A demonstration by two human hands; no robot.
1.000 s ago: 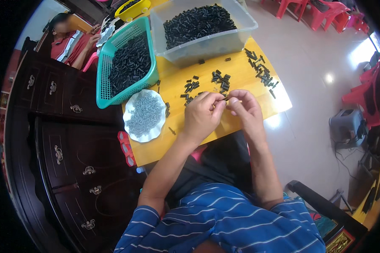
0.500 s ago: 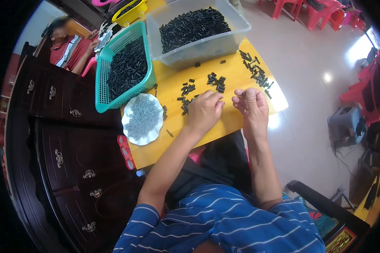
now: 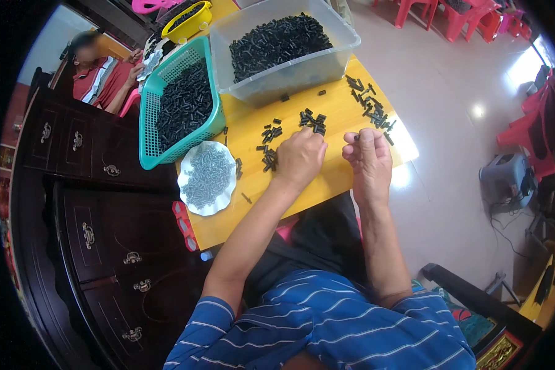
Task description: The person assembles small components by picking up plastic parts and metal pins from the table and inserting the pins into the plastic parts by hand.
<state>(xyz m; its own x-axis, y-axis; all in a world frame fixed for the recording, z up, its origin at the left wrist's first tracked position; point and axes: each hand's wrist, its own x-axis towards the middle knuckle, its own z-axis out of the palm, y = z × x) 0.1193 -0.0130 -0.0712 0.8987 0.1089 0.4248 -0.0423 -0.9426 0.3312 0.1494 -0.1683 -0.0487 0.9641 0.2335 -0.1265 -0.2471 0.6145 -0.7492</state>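
Observation:
My left hand [image 3: 302, 155] reaches over the yellow table, its fingers curled down at a small heap of short black cylinders [image 3: 313, 117]. Its fingertips are mostly hidden, so whatever they pinch cannot be made out. Held a little above the table's right part, my right hand [image 3: 371, 157] is closed, with a small dark piece [image 3: 356, 137] between thumb and fingers. More black cylinders [image 3: 269, 158] lie left of my left hand. Beyond my right hand are longer black pieces with thin ends [image 3: 371, 105], loosely scattered near the table's right edge.
A clear plastic bin [image 3: 283, 80] and a green basket [image 3: 147, 139], both holding black pieces, stand at the back. A white scalloped dish [image 3: 198, 208] of small shiny parts sits at the left edge. Dark drawers [image 3: 117, 216] adjoin the table. Another person [image 3: 102, 80] sits far left.
My left hand has moved slightly forward from the nearer cylinders to the farther heap. My right hand has stayed nearly in place, still pinching the small dark piece. The view has shifted slightly.

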